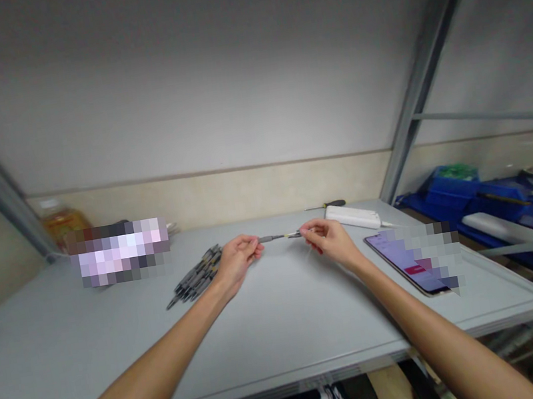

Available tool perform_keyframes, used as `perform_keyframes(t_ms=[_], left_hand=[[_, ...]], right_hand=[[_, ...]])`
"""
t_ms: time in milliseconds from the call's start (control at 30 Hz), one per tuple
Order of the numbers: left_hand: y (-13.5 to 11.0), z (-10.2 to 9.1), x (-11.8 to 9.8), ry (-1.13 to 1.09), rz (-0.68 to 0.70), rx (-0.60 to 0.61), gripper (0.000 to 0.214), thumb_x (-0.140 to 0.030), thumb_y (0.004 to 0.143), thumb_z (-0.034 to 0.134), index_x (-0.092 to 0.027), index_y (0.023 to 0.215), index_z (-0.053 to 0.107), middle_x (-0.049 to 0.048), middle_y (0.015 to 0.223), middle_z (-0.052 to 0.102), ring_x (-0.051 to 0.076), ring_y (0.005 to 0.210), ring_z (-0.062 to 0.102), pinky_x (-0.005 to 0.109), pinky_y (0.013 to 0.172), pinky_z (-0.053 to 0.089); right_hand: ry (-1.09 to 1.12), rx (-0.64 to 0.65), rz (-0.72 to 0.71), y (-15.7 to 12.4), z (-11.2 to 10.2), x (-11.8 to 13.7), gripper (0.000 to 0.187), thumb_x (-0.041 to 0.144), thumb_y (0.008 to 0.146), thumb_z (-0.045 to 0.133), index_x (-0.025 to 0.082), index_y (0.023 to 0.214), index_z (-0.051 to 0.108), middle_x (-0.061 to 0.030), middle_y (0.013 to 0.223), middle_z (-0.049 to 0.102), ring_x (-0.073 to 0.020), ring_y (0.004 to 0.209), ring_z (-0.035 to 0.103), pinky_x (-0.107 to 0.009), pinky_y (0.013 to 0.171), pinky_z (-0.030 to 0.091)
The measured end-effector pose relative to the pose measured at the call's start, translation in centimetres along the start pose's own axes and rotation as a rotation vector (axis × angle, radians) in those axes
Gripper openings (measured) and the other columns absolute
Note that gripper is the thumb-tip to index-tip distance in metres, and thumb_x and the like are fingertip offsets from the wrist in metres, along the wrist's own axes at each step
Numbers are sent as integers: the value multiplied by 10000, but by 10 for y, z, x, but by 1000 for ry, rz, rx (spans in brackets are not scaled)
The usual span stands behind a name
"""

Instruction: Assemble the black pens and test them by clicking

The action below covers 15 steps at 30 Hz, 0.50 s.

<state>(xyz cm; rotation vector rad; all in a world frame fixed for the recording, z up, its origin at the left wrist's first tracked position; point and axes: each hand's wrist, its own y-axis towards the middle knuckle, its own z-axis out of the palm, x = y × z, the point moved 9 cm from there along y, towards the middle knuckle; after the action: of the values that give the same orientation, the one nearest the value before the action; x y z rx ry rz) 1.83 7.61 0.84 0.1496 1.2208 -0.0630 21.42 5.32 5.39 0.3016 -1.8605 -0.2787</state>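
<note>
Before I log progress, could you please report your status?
Left fingers, right fingers pinching opposite ends of slim grey pen. Pen pile off to the left. Nothing visibly in the way.

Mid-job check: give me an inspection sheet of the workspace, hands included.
Surface: grey table.
Job's things: grey pen-like piece, held at both ends; pile of similar pieces at left.
Clutter: phone, white block, screwdriver, bottle; pixelated item, unidentifiable.
Hands: left hand pinches the piece's left end; right hand, its right end.
Cables: white cord at the block's right end.
Surroundings: wall behind; metal posts; blue containers at right.
</note>
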Motion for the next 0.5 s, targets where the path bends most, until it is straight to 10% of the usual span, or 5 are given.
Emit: perform_keyframes(t_ms=[200,400,500], left_hand=[[-3,4,-3,3,2,2,240,-256,588,740,-111,717,598,26,599,629,73,539,540,211,574,427],[-2,3,-4,-3,-1,-9,217,-239,598,736,-111,704,597,27,593,625,76,543,540,207,570,426],[-1,1,-4,-11,-3,-21,203,-236,609,726,-111,705,598,25,591,624,75,544,542,208,580,430]], right_hand=[[-204,-15,14,-2,1,-1,541,559,819,399,164,466,510,11,367,427,-96,371,381,-235,421,313],[-134,-81,-109,-2,-6,7,350,463,747,556,160,906,632,-31,661,616,-131,524,522,-233,464,394],[-158,-38,-112,-1,-2,6,301,438,738,576,156,821,645,-36,663,608,-121,514,503,-225,453,388]])
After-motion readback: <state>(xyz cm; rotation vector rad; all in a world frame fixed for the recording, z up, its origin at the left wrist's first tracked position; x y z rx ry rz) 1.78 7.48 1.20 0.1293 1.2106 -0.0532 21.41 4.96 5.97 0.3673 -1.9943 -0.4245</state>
